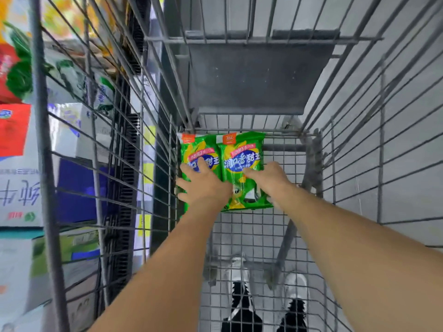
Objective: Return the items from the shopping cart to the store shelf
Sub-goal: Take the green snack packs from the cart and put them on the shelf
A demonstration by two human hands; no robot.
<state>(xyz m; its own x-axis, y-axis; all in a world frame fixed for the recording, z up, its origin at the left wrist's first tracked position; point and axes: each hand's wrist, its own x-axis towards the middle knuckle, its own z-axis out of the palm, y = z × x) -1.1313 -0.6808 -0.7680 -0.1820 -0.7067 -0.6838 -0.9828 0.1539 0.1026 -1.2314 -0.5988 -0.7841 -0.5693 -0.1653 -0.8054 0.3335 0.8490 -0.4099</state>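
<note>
— What are you seeing down low?

— My two shoes (242,305) are showing through the wire floor of the shopping cart (251,238). I am reaching both arms down into it.

— What are your hands doing?

— My left hand (203,185) is lying flat on the left green bag (191,149), fingers spread. My right hand (268,178) is lying on the right green bag (242,152), fingers straight too. Neither hand is pinching anything.

— Where are the bags?

— They are lying side by side, touching, on the cart floor at the far end.

— And past the cart?

— Boxes are sitting on the store shelf (21,188) on my left, blurry behind the wires.
</note>
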